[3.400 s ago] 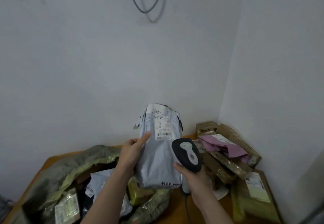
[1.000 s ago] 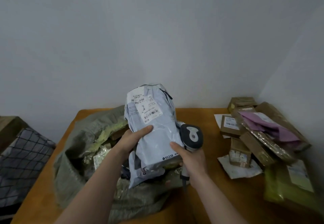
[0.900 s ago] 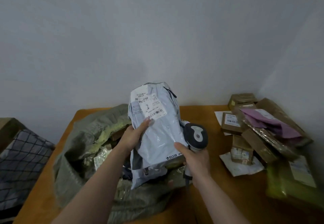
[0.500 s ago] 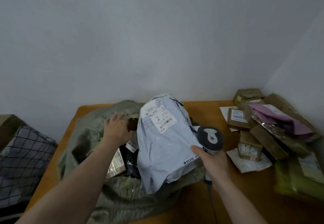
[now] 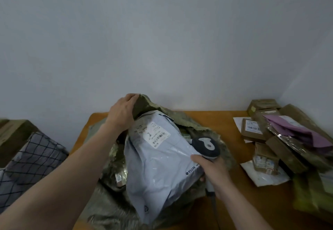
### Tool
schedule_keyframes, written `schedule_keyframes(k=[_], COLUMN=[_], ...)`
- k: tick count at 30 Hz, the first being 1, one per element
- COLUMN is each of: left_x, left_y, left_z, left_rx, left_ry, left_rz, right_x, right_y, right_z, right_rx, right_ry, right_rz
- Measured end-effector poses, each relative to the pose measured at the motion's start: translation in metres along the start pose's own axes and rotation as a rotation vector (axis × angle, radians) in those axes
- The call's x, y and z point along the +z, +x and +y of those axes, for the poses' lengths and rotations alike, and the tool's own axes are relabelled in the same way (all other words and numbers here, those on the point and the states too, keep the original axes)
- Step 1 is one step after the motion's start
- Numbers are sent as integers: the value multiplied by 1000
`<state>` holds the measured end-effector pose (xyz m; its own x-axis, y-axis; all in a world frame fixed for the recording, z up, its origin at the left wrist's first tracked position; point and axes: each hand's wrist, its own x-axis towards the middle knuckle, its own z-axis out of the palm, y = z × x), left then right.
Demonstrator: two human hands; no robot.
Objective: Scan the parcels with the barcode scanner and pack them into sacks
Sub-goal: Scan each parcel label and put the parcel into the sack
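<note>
Across the table [image 5: 225, 121] at lower centre sprawled the olive sack [image 5: 111, 202], the grey parcel [image 5: 158, 168] lying in its mouth. The left hand [image 5: 122, 112] gripped the rim, likely lifting it open; the right hand [image 5: 216, 175] was curled round the barcode scanner [image 5: 206, 145], thumb against the parcel's edge.

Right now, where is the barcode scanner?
In the head view, the barcode scanner is right of centre. The right hand holds it against the right edge of the grey parcel, over the sack.
</note>
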<state>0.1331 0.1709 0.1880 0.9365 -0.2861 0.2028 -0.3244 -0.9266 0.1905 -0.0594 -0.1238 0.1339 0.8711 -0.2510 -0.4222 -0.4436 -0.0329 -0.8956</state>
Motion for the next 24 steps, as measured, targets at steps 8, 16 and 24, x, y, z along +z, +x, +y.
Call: schedule_keyframes(k=[8, 16, 24], left_x=[-26, -46, -29], left_y=[2, 8, 3], left_z=[2, -5, 16], left_rx=[83, 70, 129], left_ry=[85, 85, 12], left_rz=[6, 46, 85], right_x=[28, 25, 28], right_y=[14, 24, 33], right_z=[-36, -35, -37], right_rx=[96, 88, 112], right_ry=[161, 167, 214], right_rz=[47, 105, 193])
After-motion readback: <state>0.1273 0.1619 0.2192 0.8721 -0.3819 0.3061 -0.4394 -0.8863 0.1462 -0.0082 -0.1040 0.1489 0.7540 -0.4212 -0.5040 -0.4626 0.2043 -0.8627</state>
